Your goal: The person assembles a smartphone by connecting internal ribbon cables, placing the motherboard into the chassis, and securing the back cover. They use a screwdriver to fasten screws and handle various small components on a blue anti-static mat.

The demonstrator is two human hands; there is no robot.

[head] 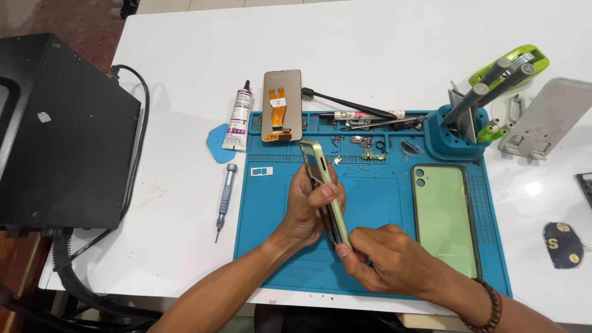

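I see my left hand [308,206] wrapped around the upper half of a pale green phone frame [325,188], a thin rectangular shell held on edge and tilted, its camera end pointing away from me. The fingers [328,192] curl over the frame's edge with the thumb behind it. My right hand [388,256] is closed on the frame's near end, fingertips pressed together against its lower edge, so both hands grip the same piece above the blue silicone work mat [370,203].

Just right of my right hand lies a light green phone back cover [445,217], flat on the mat. Beyond my left hand, at the mat's far edge, rests a brown-backed display panel with an orange flex cable [282,105], and beside it a white tube of adhesive with a black nozzle [238,117]. Left of my left hand, off the mat, a small grey precision screwdriver [226,197] lies on the white table [185,61]. Far right of my hands stands a blue tool holder [456,135].
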